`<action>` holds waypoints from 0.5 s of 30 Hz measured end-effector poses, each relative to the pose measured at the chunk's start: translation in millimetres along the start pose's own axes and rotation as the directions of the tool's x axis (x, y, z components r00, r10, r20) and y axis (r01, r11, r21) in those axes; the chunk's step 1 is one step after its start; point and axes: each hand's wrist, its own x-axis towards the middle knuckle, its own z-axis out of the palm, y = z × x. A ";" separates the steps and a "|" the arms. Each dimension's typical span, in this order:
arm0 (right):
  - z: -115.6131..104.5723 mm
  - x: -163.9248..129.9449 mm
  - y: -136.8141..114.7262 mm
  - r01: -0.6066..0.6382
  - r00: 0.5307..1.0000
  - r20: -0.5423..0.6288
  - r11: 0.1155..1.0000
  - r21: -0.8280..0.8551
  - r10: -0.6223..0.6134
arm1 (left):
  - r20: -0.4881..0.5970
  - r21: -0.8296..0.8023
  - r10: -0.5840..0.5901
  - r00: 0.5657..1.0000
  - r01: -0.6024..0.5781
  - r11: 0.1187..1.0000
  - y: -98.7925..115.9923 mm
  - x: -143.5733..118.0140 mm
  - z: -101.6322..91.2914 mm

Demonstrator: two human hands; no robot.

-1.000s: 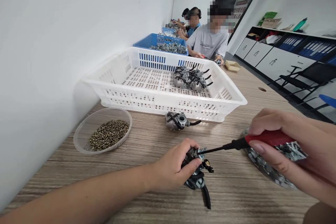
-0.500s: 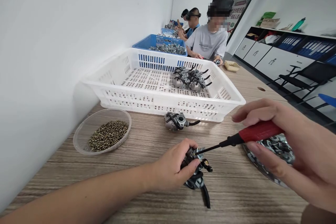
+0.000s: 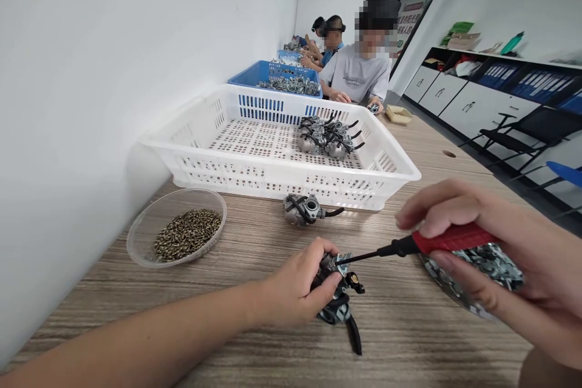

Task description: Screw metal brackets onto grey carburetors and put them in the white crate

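Note:
My left hand [image 3: 302, 288] is closed around a carburetor [image 3: 339, 309] on the table, its black hose pointing toward me. In my right hand [image 3: 495, 254] is a red-handled screwdriver [image 3: 454, 239], gripped between thumb and fingers. The dark shaft slants down to the left, and its tip meets the carburetor beside my left fingertips. Whether a screw sits under the tip is too small to tell. Just beyond my left hand lies another carburetor [image 3: 302, 210] with a black hose. To the left, a clear plastic bowl [image 3: 140, 242] holds many small brass-coloured screws [image 3: 188, 234].
A white perforated basket [image 3: 282, 179] with several carburetors [image 3: 330, 136] stands behind. Under my right hand sits a round tray of metal parts [image 3: 486, 273]. Farther back are a blue crate [image 3: 250, 76] and co-workers, one in a grey shirt [image 3: 357, 73]. A wall borders the left side.
The screwdriver's handle is turned slightly in my right hand, and the fingers have shifted a little. The tip stays at the carburetor. The whole view has moved slightly.

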 end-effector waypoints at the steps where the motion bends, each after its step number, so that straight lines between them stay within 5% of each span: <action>1: -1.6 -0.9 2.1 0.018 0.999 0.029 0.999 0.036 -0.019 | 0.003 0.002 0.002 1.000 -0.002 1.000 -0.1 0.2 0.0; 3: -1.5 -1.7 5.2 0.038 0.998 0.052 0.998 0.060 -0.041 | 0.007 0.008 0.005 1.000 -0.005 1.000 -0.6 0.4 0.2; 8: 8.0 0.6 -0.6 0.015 0.994 -0.101 0.991 -0.136 -0.029 | 0.002 0.013 0.020 1.000 -0.020 1.000 -1.7 0.2 0.5; 15: -3.6 -6.4 -6.4 -0.069 0.996 0.064 0.997 0.038 0.066 | 0.015 0.005 0.017 1.000 -0.017 1.000 0.4 -0.6 -0.9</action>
